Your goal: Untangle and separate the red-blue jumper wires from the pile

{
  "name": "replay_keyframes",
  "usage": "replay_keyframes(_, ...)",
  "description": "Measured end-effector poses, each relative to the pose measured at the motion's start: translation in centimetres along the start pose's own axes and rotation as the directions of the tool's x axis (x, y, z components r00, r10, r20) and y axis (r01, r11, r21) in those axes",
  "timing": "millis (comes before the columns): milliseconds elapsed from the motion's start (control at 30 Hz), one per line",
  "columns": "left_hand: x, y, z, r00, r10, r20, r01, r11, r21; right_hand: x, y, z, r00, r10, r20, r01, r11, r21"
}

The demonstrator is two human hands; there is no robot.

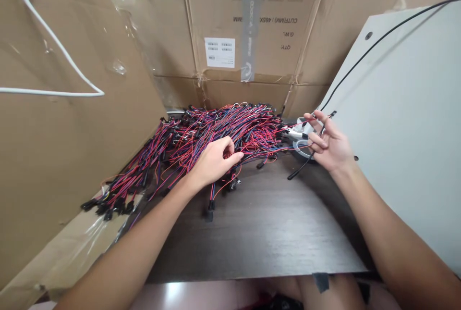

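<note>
A big tangled heap of thin red, blue and black wires [216, 127] with small black connectors lies on a dark wooden table [281, 214]. At the heap's front edge, my left hand [214, 158] is curled over some wires, its fingertips partly hidden. A short bundle with a black plug [209, 214] hangs below that hand onto the table. On the right, my right hand [333, 144] is turned palm up with fingers bent around a few red and blue wires and a black sleeved lead [300, 169]. The wires run from these fingers back toward the heap.
Cardboard boxes [273, 62] stand behind the heap, and more cardboard [65, 156] rises on the left. A pale panel [406, 122] leans at right, with a black cable [378, 38] across it. A grey tape roll [300, 151] sits beside my right hand. A white cable [61, 50] hangs upper left.
</note>
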State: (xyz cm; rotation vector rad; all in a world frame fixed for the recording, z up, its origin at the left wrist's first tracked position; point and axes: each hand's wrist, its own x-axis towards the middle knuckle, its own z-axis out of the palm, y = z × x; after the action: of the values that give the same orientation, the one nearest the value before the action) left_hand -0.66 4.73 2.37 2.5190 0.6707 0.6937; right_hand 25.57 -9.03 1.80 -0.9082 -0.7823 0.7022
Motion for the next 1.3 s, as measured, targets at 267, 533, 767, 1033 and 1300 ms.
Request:
replay_keyframes(267,0.1,-0.6,0.5,0.997,0.018,-0.071,-0.014,0.998,0.06,-0.4,0.4,0.8,0.996,0.067,0.051,-0.066,0.998,-0.007)
replay_keyframes(533,0.1,-1.1,0.3,0.992,-0.025,-0.127,0.03,0.999,0.037,-0.8,0.5,0.4,0.978,0.127,0.168,-0.135,0.99,0.037)
replay_keyframes(767,-0.2,-1.2,0.3,0.998,-0.02,-0.054,0.029,0.985,0.171,0.6,1.9,0.3,0.915,0.381,-0.135,-0.361,0.92,0.153)
replay_keyframes(1033,-0.4,-2.8,-0.4,0.984,0.105,0.147,-0.144,0.946,0.289,-0.2,2.7,1.1,0.912,0.403,-0.078,-0.41,0.89,-0.201)
replay_keyframes(1300,-0.3,-3.5,-2.9,0.978,0.204,0.028,-0.2,0.905,0.375,0.2,3.3,0.8,0.926,0.33,-0.182,-0.362,0.913,-0.187)
